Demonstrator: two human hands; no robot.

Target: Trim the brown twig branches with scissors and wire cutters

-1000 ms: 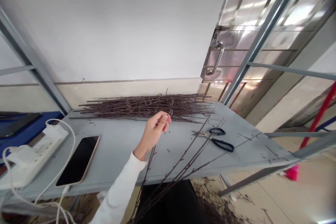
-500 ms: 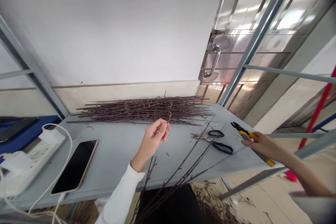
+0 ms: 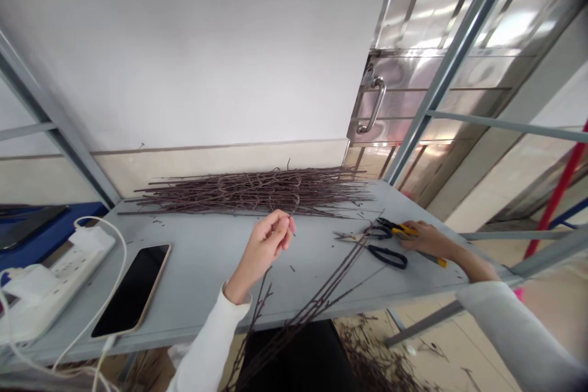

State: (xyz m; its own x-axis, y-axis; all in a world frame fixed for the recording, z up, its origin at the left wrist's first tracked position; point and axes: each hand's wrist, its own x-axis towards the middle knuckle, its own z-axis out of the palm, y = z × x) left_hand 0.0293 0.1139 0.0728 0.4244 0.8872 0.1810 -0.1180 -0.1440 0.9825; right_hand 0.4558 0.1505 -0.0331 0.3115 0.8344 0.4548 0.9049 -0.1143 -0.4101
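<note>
My left hand (image 3: 274, 236) is above the middle of the table, thumb and fingertips pinched together. A thin dark tip shows below the fingers, too small to name. My right hand (image 3: 427, 241) is closed round the yellow and grey handles of wire cutters (image 3: 404, 230), low over the right side of the table. Their dark jaws point left, beside scissors (image 3: 388, 257) with dark blue handles. A long bundle of dark brown twigs (image 3: 248, 192) lies along the wall, with thin loops round it. Several loose twigs (image 3: 316, 303) slant up from my lap, their tips in front of the scissors.
On the left, a phone (image 3: 131, 291) lies on the grey table (image 3: 202, 269), near a white power strip (image 3: 64, 278) with cables. A blue object (image 3: 87, 211) stands behind it. Metal posts (image 3: 452, 67) rise at both sides. Twig scraps (image 3: 367, 349) litter the floor.
My right hand has brought the wire cutters left and down to the table beside the scissors. My left hand stays nearly in place. The loose twigs have shifted closer together.
</note>
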